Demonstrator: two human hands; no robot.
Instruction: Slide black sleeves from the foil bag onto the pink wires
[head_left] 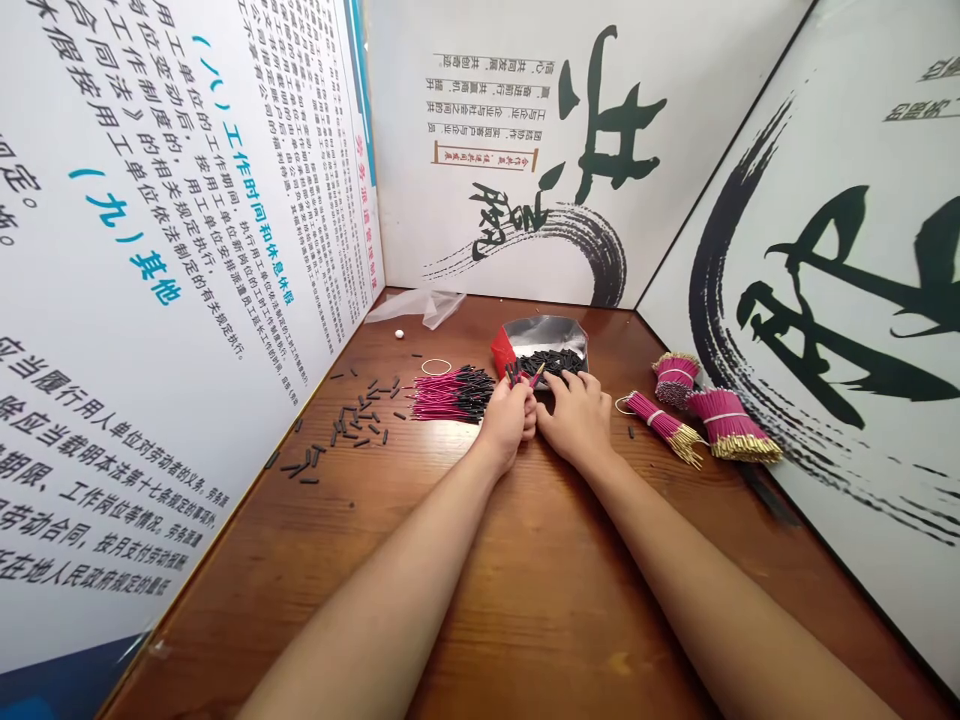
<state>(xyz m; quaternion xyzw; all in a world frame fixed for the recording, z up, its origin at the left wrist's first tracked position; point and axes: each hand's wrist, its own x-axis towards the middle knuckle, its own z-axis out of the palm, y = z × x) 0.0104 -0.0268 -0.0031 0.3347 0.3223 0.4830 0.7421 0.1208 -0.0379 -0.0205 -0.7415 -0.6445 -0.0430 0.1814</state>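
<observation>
My left hand [508,415] is closed around a few pink wires [525,378] whose ends stick up from the fist. My right hand [576,408] lies palm down beside it, fingers reaching into a metal tray [546,332] of small black sleeves [551,360]. What its fingertips pinch is hidden. A loose pile of pink wires with black-sleeved ends [450,393] lies just left of my left hand.
Several black sleeves [352,420] are scattered on the wooden table [525,580] at the left. Three banded bundles of pink wires with gold tips [701,405] lie at the right. A rubber band [436,367], a clear plastic bag [420,305] and printed boards wall in the table.
</observation>
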